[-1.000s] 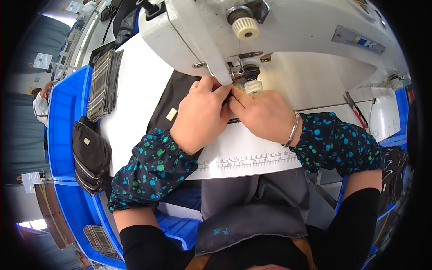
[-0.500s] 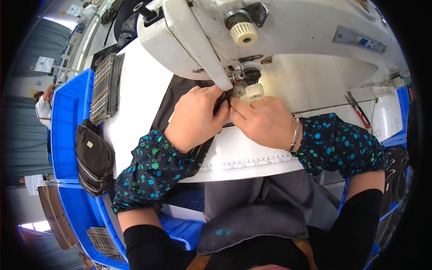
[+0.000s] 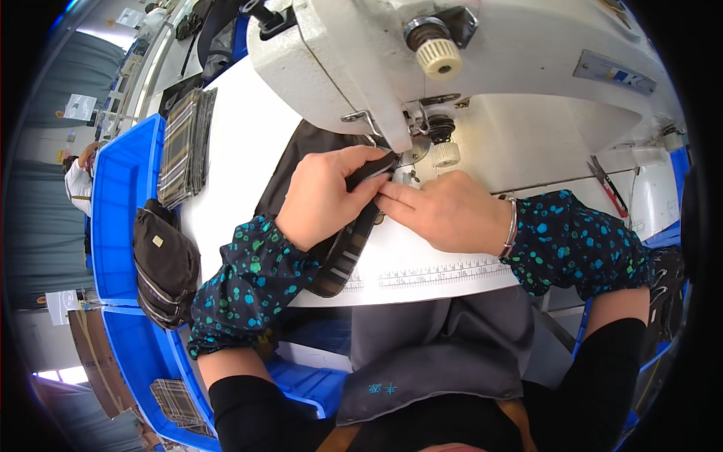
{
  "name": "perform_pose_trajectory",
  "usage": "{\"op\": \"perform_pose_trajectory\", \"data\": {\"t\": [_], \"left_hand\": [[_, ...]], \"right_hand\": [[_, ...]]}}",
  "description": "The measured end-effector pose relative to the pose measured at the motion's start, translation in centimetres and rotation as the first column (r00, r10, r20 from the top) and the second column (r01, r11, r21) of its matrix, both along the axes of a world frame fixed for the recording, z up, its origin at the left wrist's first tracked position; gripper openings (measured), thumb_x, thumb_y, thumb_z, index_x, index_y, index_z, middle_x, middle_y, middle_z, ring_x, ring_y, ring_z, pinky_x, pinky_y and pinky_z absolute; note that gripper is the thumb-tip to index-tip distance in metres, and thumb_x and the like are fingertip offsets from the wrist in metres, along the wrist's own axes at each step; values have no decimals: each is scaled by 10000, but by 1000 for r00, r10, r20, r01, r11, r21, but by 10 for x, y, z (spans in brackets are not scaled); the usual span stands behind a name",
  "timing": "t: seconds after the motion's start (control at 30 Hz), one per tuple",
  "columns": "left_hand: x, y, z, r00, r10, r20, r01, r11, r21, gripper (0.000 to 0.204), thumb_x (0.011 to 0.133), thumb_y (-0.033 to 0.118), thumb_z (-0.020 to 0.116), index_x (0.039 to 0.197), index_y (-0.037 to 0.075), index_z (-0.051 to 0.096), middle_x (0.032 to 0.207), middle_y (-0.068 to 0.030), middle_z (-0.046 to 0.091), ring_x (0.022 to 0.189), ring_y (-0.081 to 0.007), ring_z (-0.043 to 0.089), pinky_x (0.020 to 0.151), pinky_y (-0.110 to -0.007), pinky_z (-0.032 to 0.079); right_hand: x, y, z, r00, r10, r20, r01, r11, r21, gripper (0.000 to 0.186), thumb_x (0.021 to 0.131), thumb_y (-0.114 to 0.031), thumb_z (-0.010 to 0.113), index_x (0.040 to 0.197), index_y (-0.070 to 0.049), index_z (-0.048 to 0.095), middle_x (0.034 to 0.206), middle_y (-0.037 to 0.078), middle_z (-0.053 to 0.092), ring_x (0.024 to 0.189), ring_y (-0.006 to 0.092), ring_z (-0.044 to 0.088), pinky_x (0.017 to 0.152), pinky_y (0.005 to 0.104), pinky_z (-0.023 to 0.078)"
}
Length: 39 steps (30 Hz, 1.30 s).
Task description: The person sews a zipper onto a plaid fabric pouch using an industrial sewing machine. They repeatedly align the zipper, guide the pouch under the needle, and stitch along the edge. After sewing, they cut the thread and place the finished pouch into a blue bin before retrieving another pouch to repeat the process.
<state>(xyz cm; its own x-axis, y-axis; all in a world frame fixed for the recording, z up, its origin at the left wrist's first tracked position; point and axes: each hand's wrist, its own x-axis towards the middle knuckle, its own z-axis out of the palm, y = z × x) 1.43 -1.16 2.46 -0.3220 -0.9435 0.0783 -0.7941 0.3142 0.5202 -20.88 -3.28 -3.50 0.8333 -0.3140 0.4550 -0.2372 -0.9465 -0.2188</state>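
Observation:
A black fabric piece with a zipper (image 3: 350, 237) lies slantwise on the white sewing table, its far part beside the needle area of a white sewing machine (image 3: 350, 75). My left hand (image 3: 320, 200) is closed on it, thumb and fingers pinching the zippered edge, which stands up in a fold just before the needle area. From the right, my right hand (image 3: 456, 215) presses its closed fingertips to the same edge, touching the left thumb. Striped lining shows at the near end of the piece. The machine's head and my fingers hide the stitching spot.
Red-handled snips (image 3: 608, 187) lie on the table at the right. A printed ruler (image 3: 422, 277) runs along the near edge. Left stand a stack of plaid cloth pieces (image 3: 184, 147), a black zippered pouch (image 3: 164, 260) and blue bins (image 3: 120, 226). A person (image 3: 79, 181) is farther left.
The view has shifted slightly. My hands have drawn a little away from the needle with the zippered edge, which now shows as a raised fold. More striped lining shows at the near end.

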Motion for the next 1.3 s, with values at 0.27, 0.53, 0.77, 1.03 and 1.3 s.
{"op": "perform_pose_trajectory", "data": {"t": [0.27, 0.53, 0.77, 1.03, 1.3], "left_hand": [[-15, 2, 9, 832, -92, 547, 249, 943, -219, 283, 794, 137, 748, 1074, 103, 774, 795, -62, 678, 679, -258, 693, 602, -365, 549], [-16, 1, 1, 940, -149, 306, 255, 903, -345, 260, 791, 99, 756, 1045, 99, 808, 938, -75, 622, 767, -268, 667, 664, -377, 551], [-22, 12, 6, 975, -79, 208, 112, 982, -154, 259, 861, 133, 725, 1098, 67, 803, 959, -109, 637, 794, -304, 678, 706, -400, 562], [-24, 11, 2, 975, -58, 213, 93, 983, -158, 258, 884, 218, 694, 1069, 72, 797, 886, -117, 631, 832, -322, 651, 707, -422, 565], [-20, 7, -9, 996, 14, 88, 8, 971, -237, 226, 865, 64, 721, 1075, 13, 787, 898, -147, 707, 697, -295, 681, 645, -367, 542]], "right_hand": [[1, 7, 9, 999, -22, -46, 23, 1000, 17, 410, 863, -259, 740, 1143, 38, 701, 1071, 138, 707, 615, 230, 684, 542, 353, 540], [-2, 10, 15, 994, -8, -111, 10, 1000, 20, 491, 855, -337, 783, 1141, 54, 705, 1056, 142, 713, 606, 239, 676, 535, 354, 530], [-5, 11, 14, 997, 8, -83, -8, 1000, -7, 229, 832, -203, 701, 883, 21, 700, 863, 123, 669, 583, 231, 666, 506, 355, 527], [-8, 11, 15, 999, -27, -45, 25, 999, -48, 148, 794, -130, 659, 796, 14, 692, 784, 130, 651, 569, 230, 660, 476, 358, 513], [-12, 2, 14, 997, -66, -46, 62, 993, -99, 167, 794, -136, 660, 817, 26, 690, 885, 201, 713, 570, 231, 666, 468, 356, 507]]}}
